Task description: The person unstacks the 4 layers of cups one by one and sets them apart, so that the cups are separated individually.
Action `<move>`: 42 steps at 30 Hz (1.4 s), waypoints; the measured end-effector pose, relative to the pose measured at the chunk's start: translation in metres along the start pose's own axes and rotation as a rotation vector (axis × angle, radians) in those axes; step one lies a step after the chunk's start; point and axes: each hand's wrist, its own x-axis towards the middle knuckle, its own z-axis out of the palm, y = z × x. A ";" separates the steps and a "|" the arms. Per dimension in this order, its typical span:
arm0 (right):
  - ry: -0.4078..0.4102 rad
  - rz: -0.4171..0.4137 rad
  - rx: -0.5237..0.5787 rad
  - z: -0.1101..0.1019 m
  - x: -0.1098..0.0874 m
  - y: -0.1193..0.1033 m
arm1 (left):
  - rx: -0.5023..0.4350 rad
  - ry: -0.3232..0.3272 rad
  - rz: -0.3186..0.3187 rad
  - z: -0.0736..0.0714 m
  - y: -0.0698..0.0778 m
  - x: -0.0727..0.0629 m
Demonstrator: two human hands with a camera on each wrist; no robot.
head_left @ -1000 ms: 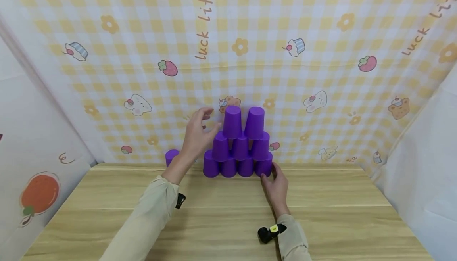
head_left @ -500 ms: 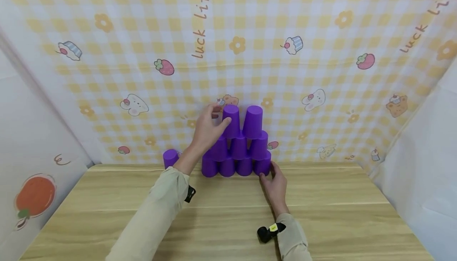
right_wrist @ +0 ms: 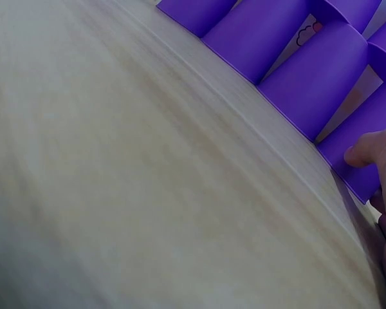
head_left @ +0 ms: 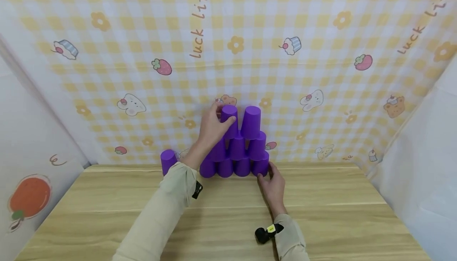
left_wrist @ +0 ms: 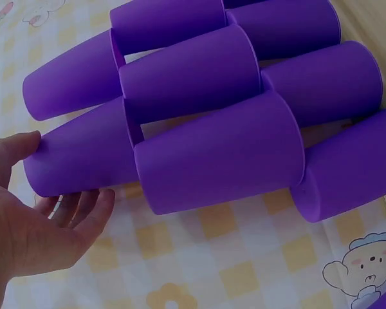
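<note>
Upside-down purple cups stand in a stepped pyramid against the back cloth, several in the bottom row, three in the middle, two on top. My left hand [head_left: 211, 127] holds the top-left cup [head_left: 230, 129], thumb on its near side and fingers round the far side. In the left wrist view, the thumb [left_wrist: 20, 145] touches that cup [left_wrist: 83, 151] close to its base. Low on the right, my right hand [head_left: 274, 187] grips the end cup [head_left: 260, 163] of the bottom row between thumb and fingers. The top-right cup [head_left: 251, 123] stands untouched.
A single purple cup [head_left: 168, 161] stands apart to the left, partly behind my left forearm. The wood-grain table [head_left: 228, 213] runs up to a yellow checked cloth [head_left: 271, 74]. White cloth walls [head_left: 425, 166] close off both sides.
My left hand has moved right, from beside the top-left cup to round it. My right hand stays at the bottom-right cup. The view has shifted slightly.
</note>
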 end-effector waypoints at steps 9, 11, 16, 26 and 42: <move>0.022 -0.020 0.000 0.001 0.000 0.000 | -0.046 0.029 0.003 -0.007 0.006 -0.005; 0.027 -0.023 -0.001 0.001 0.000 0.000 | -0.056 0.032 -0.004 -0.011 0.009 -0.007; 0.025 -0.017 -0.002 0.001 0.000 0.001 | -0.074 0.049 0.030 -0.025 0.015 -0.012; 0.030 -0.021 -0.011 0.001 0.000 0.002 | 0.026 0.109 0.159 -0.049 0.017 -0.021; 0.036 -0.021 -0.022 0.002 0.000 0.003 | 0.087 0.187 0.213 -0.079 -0.003 -0.032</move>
